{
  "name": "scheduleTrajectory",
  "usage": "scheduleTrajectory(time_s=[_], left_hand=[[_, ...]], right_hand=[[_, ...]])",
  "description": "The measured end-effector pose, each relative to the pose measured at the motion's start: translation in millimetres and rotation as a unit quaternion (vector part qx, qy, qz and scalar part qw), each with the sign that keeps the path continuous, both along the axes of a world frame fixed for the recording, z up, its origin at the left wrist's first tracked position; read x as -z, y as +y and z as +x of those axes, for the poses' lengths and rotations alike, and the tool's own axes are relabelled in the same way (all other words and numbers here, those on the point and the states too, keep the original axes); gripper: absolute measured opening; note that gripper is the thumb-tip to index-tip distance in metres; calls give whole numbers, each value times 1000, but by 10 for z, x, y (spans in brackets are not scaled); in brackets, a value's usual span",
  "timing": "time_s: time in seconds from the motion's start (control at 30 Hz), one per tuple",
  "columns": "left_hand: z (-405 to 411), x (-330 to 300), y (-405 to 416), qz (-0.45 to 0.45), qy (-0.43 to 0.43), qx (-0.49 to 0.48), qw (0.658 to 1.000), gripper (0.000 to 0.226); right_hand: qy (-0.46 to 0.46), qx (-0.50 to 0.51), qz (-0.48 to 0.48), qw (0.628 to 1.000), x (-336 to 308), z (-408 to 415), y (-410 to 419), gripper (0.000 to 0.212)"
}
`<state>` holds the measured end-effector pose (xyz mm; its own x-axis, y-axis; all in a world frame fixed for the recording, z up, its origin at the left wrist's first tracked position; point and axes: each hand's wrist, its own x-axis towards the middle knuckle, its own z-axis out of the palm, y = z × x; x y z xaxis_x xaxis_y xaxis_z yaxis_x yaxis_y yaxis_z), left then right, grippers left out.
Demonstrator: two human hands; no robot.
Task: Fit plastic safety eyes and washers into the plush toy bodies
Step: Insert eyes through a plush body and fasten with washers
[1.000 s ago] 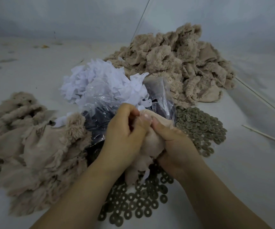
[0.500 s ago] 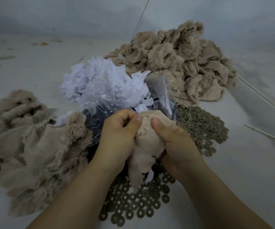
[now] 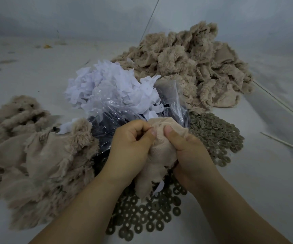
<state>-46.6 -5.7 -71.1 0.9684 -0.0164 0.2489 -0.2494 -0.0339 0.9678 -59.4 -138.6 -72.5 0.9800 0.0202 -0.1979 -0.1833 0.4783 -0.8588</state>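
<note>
My left hand (image 3: 130, 147) has its fingers (image 3: 138, 125) curled tight and its thumb pressed into the beige inside-out plush toy body (image 3: 157, 150); my right hand (image 3: 189, 152) grips the same body, thumb on top. Against half a second ago both thumbs sit closer together on the fabric, and the left fist is more tightly bunched. The body hangs between my hands above the scattered grey-green round plastic washers (image 3: 142, 215) on the white tabletop (image 3: 258, 182). Just behind my hands lies a crumpled clear plastic bag (image 3: 170, 95) holding small dark pieces I cannot make out, with white paper scraps (image 3: 110, 81) heaped on it. A second spread of washers (image 3: 218, 132) lies to the right, a pile of beige plush bodies (image 3: 191, 64) behind it, another plush pile (image 3: 31, 155) to my left.
</note>
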Motion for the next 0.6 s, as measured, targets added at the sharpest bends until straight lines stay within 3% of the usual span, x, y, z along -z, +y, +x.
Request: scheduleTrajectory(time_s=[0.13, 0.27, 0.37, 0.6], left_hand=[[-5, 4, -15, -25, 9, 5, 1000, 26], [-7, 9, -33, -3, -11, -5, 1000, 32], [-12, 7, -41, 13, -25, -18, 999, 30], [-56, -33, -84, 46, -80, -7, 996, 27]], right_hand=[[24, -5, 9, 1000, -17, -5, 37, 29], [12, -24, 53, 998, -23, -33, 60, 46], [5, -54, 49, 997, -36, -44, 47, 47], [89, -109, 122, 983, -55, -37, 32, 52]])
